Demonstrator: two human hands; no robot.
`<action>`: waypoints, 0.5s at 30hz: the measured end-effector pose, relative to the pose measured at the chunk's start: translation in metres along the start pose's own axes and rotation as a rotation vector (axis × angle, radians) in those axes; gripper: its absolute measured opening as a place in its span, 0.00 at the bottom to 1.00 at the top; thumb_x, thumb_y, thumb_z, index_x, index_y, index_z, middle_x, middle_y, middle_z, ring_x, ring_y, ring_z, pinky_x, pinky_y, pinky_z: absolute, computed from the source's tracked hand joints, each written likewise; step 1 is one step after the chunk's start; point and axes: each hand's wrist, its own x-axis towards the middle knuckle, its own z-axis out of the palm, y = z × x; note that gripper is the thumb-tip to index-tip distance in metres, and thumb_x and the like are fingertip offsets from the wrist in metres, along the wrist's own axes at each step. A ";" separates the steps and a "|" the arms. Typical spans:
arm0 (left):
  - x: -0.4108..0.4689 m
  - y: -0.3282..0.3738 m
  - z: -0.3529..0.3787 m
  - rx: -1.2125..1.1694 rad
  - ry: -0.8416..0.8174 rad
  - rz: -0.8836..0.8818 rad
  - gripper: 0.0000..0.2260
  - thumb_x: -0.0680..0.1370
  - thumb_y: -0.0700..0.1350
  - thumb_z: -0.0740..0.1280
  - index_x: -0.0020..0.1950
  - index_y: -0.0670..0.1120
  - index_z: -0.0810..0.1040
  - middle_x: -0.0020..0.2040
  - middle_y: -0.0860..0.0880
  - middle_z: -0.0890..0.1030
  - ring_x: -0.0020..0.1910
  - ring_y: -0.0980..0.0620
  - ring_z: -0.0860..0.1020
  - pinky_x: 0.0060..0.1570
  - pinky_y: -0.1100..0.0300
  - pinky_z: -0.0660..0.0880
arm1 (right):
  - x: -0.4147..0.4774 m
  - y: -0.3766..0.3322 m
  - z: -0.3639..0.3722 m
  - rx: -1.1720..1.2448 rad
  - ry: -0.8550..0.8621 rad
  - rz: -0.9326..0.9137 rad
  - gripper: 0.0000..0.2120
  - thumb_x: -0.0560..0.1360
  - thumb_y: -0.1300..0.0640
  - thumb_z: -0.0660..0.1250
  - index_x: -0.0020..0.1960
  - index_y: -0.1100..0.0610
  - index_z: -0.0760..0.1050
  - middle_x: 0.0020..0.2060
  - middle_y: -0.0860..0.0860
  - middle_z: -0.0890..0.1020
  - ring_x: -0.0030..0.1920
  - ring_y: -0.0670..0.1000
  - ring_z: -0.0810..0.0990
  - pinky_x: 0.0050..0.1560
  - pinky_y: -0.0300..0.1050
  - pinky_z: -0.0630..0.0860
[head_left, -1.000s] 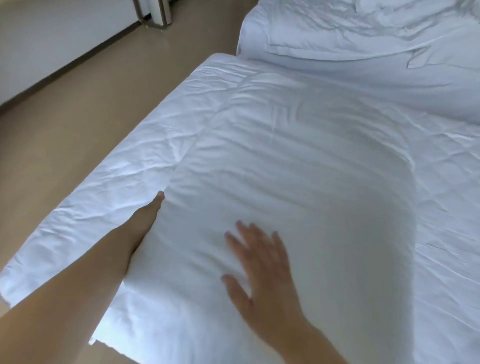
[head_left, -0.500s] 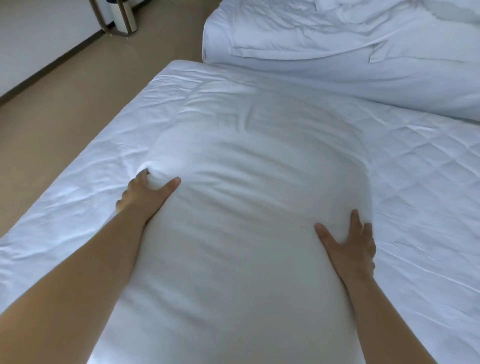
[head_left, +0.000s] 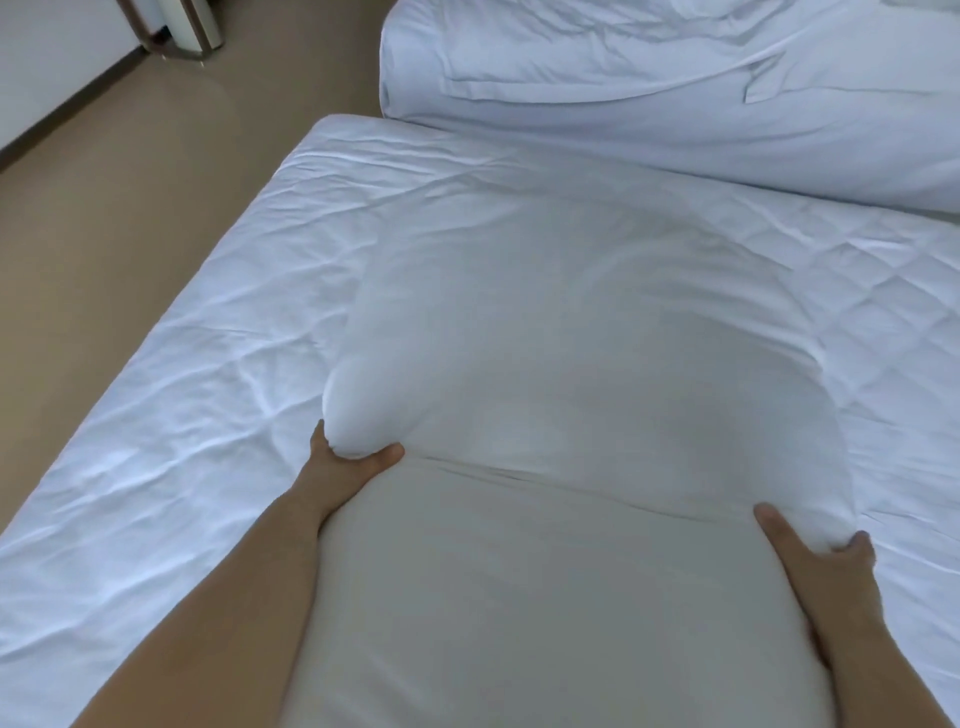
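Pillow (head_left: 571, 364): white, plump, smooth-cased, bulging above one crease that runs across it from hand to hand; it lies lengthwise on the bed (head_left: 182, 441), mid-frame, far end toward 12 o'clock. Left hand (head_left: 343, 462), at 8 o'clock of it, grips the side edge with the thumb over the top; right hand (head_left: 826, 561), at 4 o'clock, grips the opposite edge likewise. Rumpled duvet (head_left: 675, 78) at 1 o'clock, tan floor (head_left: 104, 234) at 10 o'clock.
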 end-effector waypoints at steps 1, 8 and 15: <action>0.004 -0.001 -0.001 -0.003 -0.029 0.002 0.52 0.55 0.58 0.71 0.75 0.51 0.51 0.70 0.48 0.67 0.66 0.45 0.68 0.58 0.55 0.66 | -0.002 -0.001 0.000 0.013 -0.025 0.009 0.48 0.58 0.38 0.75 0.67 0.63 0.60 0.64 0.61 0.70 0.63 0.63 0.69 0.66 0.58 0.64; 0.002 -0.010 -0.002 0.012 -0.006 0.047 0.49 0.55 0.58 0.70 0.72 0.46 0.56 0.67 0.46 0.70 0.63 0.46 0.71 0.54 0.56 0.68 | -0.017 0.001 0.003 -0.038 -0.055 -0.016 0.32 0.71 0.46 0.68 0.65 0.66 0.66 0.62 0.63 0.73 0.61 0.63 0.71 0.59 0.53 0.67; -0.025 -0.018 0.004 0.030 0.107 0.219 0.41 0.52 0.62 0.71 0.62 0.47 0.68 0.52 0.45 0.78 0.51 0.42 0.77 0.41 0.56 0.70 | -0.026 0.006 -0.008 -0.105 0.105 -0.106 0.17 0.78 0.53 0.60 0.38 0.65 0.69 0.30 0.55 0.69 0.41 0.59 0.70 0.44 0.47 0.63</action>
